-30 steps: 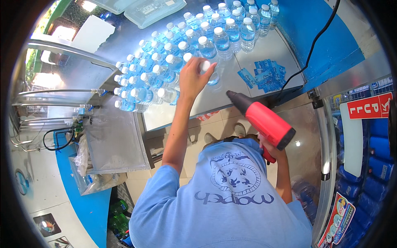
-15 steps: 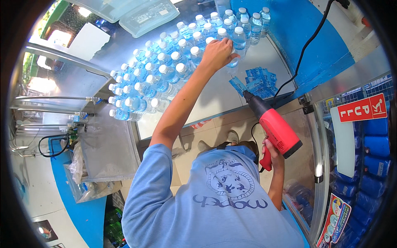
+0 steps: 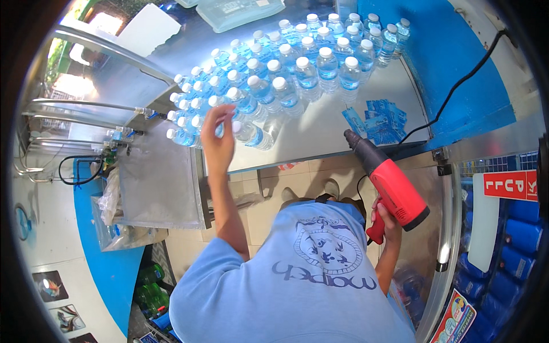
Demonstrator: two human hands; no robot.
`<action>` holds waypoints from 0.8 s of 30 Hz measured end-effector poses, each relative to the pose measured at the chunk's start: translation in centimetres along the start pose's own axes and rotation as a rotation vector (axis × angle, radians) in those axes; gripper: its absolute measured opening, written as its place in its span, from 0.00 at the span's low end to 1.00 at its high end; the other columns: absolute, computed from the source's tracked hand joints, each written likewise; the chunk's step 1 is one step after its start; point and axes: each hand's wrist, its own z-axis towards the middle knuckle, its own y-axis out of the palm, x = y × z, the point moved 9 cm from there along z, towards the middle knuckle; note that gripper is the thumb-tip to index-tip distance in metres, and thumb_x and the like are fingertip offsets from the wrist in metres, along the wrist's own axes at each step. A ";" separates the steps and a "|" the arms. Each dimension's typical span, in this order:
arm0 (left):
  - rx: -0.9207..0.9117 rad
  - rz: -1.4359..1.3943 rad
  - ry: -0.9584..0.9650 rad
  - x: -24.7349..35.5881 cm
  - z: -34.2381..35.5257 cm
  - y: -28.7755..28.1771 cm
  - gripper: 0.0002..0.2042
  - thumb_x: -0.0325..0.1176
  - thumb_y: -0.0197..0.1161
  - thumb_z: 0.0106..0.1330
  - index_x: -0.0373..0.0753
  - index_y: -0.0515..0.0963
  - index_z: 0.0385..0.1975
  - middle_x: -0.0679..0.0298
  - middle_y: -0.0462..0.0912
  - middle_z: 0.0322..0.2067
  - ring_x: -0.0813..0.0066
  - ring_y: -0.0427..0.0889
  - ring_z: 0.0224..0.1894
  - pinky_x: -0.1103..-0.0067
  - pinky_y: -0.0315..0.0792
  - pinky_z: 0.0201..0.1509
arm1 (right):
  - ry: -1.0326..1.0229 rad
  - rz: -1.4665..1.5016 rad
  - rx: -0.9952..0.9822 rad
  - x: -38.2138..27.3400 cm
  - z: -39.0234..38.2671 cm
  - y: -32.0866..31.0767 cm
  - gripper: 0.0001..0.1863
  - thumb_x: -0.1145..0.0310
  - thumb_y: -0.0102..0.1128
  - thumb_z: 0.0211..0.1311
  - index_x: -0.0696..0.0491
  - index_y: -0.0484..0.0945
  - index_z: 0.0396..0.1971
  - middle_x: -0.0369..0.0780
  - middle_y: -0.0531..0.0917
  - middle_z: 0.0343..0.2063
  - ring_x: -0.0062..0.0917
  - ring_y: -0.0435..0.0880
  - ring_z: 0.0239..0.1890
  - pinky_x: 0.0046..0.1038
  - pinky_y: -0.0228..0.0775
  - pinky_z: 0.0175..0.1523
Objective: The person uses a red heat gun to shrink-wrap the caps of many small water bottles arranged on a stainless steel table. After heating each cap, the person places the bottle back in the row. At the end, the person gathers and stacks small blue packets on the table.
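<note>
My left hand [image 3: 218, 143] is over the left front of the rows of small clear water bottles [image 3: 307, 78] with white caps and blue labels. Its fingers are curved and apart from the thumb, with nothing seen held in them. Close to its fingertips, a bottle [image 3: 251, 135] leans or stands at the front edge of the group. In my right hand [image 3: 387, 223] is a red and black heat gun [image 3: 394, 188], gripped by its handle. The nozzle points toward a pile of blue plastic label sleeves [image 3: 384, 121] on the white tabletop [image 3: 320, 128].
A black cord [image 3: 457, 88] runs up along the blue wall at the right. Clear plastic bins [image 3: 240, 11] sit beyond the bottles. Metal pipes with taps [image 3: 86, 117] stand left, above a steel surface [image 3: 154, 188]. Glass doors and blue jugs [image 3: 520, 234] are at the right.
My left hand has moved left and nearer, away from a bottle at the right front of the group, which now stands there free. My right hand still holds the heat gun.
</note>
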 end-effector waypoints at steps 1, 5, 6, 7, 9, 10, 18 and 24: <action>-0.156 0.026 -0.186 -2.8 -0.9 -0.9 0.20 0.19 0.60 0.70 0.39 0.77 0.61 0.61 0.82 0.58 0.70 0.81 0.58 0.72 0.75 0.62 | -0.016 0.017 -0.040 -0.4 0.2 0.5 0.12 0.70 0.59 0.72 0.58 0.74 0.50 0.39 0.79 0.35 0.21 0.79 0.28 0.25 0.73 0.36; -0.504 0.107 -0.175 -7.2 -4.9 1.2 0.44 0.15 0.66 0.62 0.48 0.55 0.78 0.59 0.64 0.75 0.64 0.58 0.78 0.65 0.61 0.76 | 0.061 0.076 -0.241 -1.1 1.9 3.4 0.11 0.72 0.59 0.72 0.58 0.74 0.49 0.39 0.80 0.34 0.21 0.80 0.28 0.25 0.74 0.37; -0.502 -0.042 -0.182 -8.0 -4.6 1.7 0.43 0.17 0.68 0.62 0.48 0.57 0.77 0.59 0.66 0.73 0.63 0.62 0.76 0.65 0.64 0.75 | 0.080 0.062 -0.270 -1.1 2.3 4.0 0.10 0.72 0.59 0.72 0.58 0.75 0.48 0.38 0.80 0.34 0.20 0.80 0.28 0.25 0.74 0.37; -0.497 -0.195 -0.163 -8.4 -4.3 2.0 0.41 0.19 0.69 0.62 0.47 0.59 0.76 0.59 0.68 0.72 0.62 0.66 0.73 0.65 0.66 0.73 | 0.112 0.040 -0.289 -1.0 2.7 4.6 0.09 0.72 0.59 0.72 0.58 0.75 0.47 0.38 0.80 0.33 0.20 0.80 0.28 0.25 0.74 0.37; -0.442 -0.031 -0.182 -10.2 -3.8 1.8 0.36 0.24 0.73 0.61 0.42 0.64 0.70 0.57 0.71 0.67 0.61 0.71 0.67 0.66 0.69 0.69 | 0.142 -0.027 -0.347 -0.7 3.5 5.9 0.07 0.71 0.61 0.71 0.57 0.77 0.44 0.37 0.80 0.31 0.19 0.80 0.28 0.24 0.74 0.37; -0.411 0.052 -0.195 -10.9 -3.8 1.8 0.34 0.27 0.75 0.61 0.40 0.67 0.67 0.56 0.72 0.65 0.61 0.73 0.65 0.66 0.70 0.67 | 0.158 -0.064 -0.368 -0.5 4.0 6.4 0.07 0.70 0.61 0.71 0.57 0.77 0.43 0.37 0.80 0.30 0.19 0.80 0.28 0.24 0.74 0.37; -0.141 -0.218 -0.136 -11.1 -5.4 4.6 0.38 0.37 0.82 0.56 0.34 0.64 0.61 0.52 0.69 0.65 0.60 0.69 0.70 0.60 0.64 0.75 | 0.177 -0.146 -0.503 0.7 6.9 9.9 0.10 0.70 0.63 0.70 0.57 0.76 0.46 0.38 0.80 0.34 0.18 0.80 0.26 0.22 0.74 0.33; -0.350 -0.160 -0.352 -13.7 -6.1 5.2 0.43 0.32 0.82 0.53 0.35 0.64 0.69 0.53 0.76 0.62 0.63 0.77 0.65 0.65 0.71 0.71 | 0.237 -0.089 -0.496 0.8 7.7 11.1 0.09 0.68 0.64 0.70 0.55 0.77 0.44 0.34 0.80 0.31 0.16 0.80 0.27 0.22 0.73 0.33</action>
